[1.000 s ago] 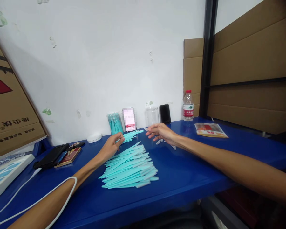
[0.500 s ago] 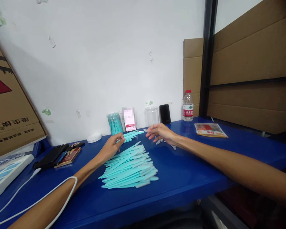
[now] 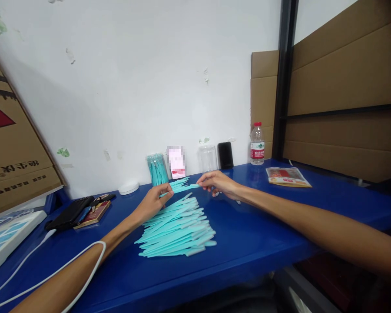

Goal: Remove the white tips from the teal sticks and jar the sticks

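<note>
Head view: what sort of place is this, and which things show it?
Probably a makeshift work corner, though whether at home or in a workshop I cannot tell: a blue table with a pile of teal sticks, and large cardboard sheets beside it.

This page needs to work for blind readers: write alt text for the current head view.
A person's left hand holds a turquoise stick over a blue table, and the right hand pinches its other end. Nearer lies a pile of similar sticks; along the back stand a jar of sticks, a phone, a clear jar and a red-capped bottle.
</note>
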The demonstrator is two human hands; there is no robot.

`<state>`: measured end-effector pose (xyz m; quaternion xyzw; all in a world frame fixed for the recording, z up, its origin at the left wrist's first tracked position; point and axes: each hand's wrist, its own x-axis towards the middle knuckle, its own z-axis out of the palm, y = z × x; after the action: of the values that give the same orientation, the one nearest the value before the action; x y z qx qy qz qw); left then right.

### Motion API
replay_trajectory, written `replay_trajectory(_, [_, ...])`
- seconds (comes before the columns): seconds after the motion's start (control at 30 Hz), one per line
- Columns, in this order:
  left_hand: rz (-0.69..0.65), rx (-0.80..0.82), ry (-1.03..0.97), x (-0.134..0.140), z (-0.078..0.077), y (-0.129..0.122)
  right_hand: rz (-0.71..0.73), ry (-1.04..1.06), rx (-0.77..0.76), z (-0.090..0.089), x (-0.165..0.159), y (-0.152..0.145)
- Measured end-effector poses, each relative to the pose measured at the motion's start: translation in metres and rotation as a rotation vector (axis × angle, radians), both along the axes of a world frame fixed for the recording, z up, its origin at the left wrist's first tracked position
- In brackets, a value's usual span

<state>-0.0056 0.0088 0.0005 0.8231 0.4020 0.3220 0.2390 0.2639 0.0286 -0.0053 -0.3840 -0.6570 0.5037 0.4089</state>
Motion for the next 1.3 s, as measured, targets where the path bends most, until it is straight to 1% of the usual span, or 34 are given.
replay_trajectory(0.07, [-0.011,0.007,0.012,0.001,0.001,-0.002,0.002,0.006,-0.006,0.001,0.000,-0.001])
replay_trajectory(0.17, [-0.019,0.020,0.036,0.001,0.001,-0.003,0.012,0.071,-0.029,0.002,0.000,-0.004])
replay_trajectory(0.27, [-0.007,0.053,0.040,0.000,0.001,-0.002,-0.014,0.120,-0.045,0.004,-0.001,-0.006])
replay_trajectory(0.37, [0.043,0.097,0.036,-0.003,0.002,0.000,-0.002,0.135,-0.056,0.006,0.000,-0.007])
replay_trajectory(0.47, [0.096,0.130,0.052,-0.007,0.002,0.004,0.051,0.146,-0.050,0.009,0.003,-0.008])
replay_trajectory(0.53, [0.117,0.145,0.096,-0.009,0.002,0.007,0.098,0.133,-0.029,0.011,0.005,-0.009])
replay_trajectory(0.6, [0.149,0.162,0.153,-0.011,0.000,0.010,0.115,0.105,-0.007,0.012,0.006,-0.009])
replay_trajectory(0.63, [0.169,0.176,0.179,-0.012,-0.001,0.012,0.102,0.087,0.003,0.012,0.006,-0.009])
replay_trajectory(0.73, [0.239,0.230,0.236,-0.017,-0.003,0.017,0.002,0.019,0.045,0.012,0.005,-0.006])
replay_trajectory(0.83, [0.278,0.232,0.297,-0.024,-0.006,0.023,-0.084,-0.055,0.091,0.011,0.003,-0.002])
replay_trajectory(1.0, [0.240,0.202,0.442,-0.028,-0.010,0.026,-0.152,-0.110,0.150,0.011,0.005,0.003])
replay_trajectory(1.17, [0.152,0.160,0.411,-0.019,-0.009,0.020,-0.163,-0.145,0.203,0.007,0.007,0.008])
replay_trajectory(1.3, [0.074,0.143,0.424,-0.019,-0.011,0.020,-0.154,-0.162,0.214,0.006,0.006,0.009])
